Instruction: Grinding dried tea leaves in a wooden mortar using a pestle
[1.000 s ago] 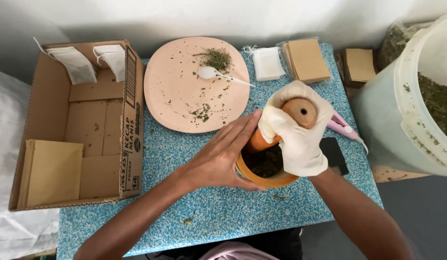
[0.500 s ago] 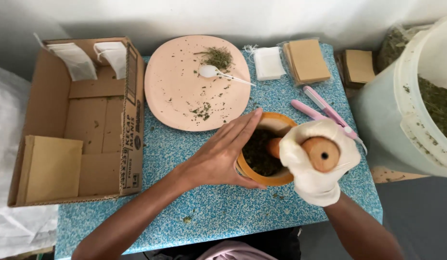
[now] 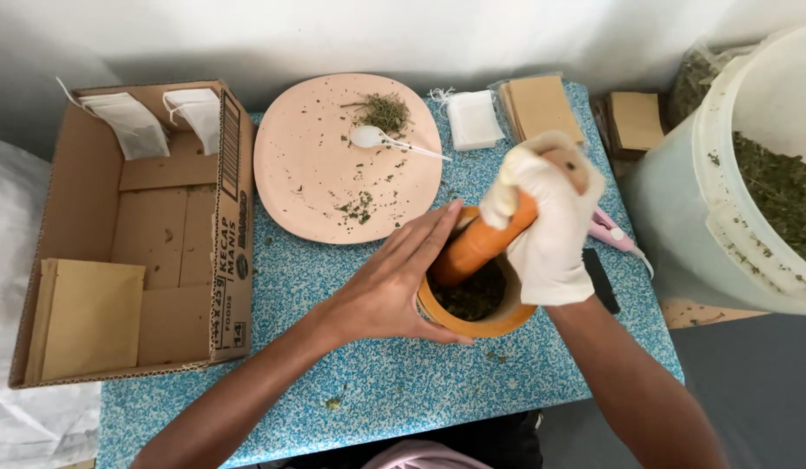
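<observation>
From the head view I see my right hand (image 3: 549, 233), in a white glove, wrapped tight round the top of an orange pestle (image 3: 483, 243) that leans to the left, its foot down in the mortar (image 3: 477, 300). My left hand (image 3: 394, 282) lies bare and flat, fingers together, against the mortar's left wall, pressing rather than gripping. The mortar sits near the front right of the surface (image 3: 377, 373), dark crushed herbs in its bowl. I judge it thick, stiff and fairly heavy, unlikely to slide much on the speckled blue top; its rounded wall is best steadied from the side, as here. The pestle looks rigid and smooth, best held high on the shaft. Behind stands a pink plate (image 3: 307, 174) with a white spoon (image 3: 377, 139) and herb scraps; a cardboard box (image 3: 82, 252) lies left, a bucket (image 3: 724, 200) of dried herb right. Room is tight between them.
</observation>
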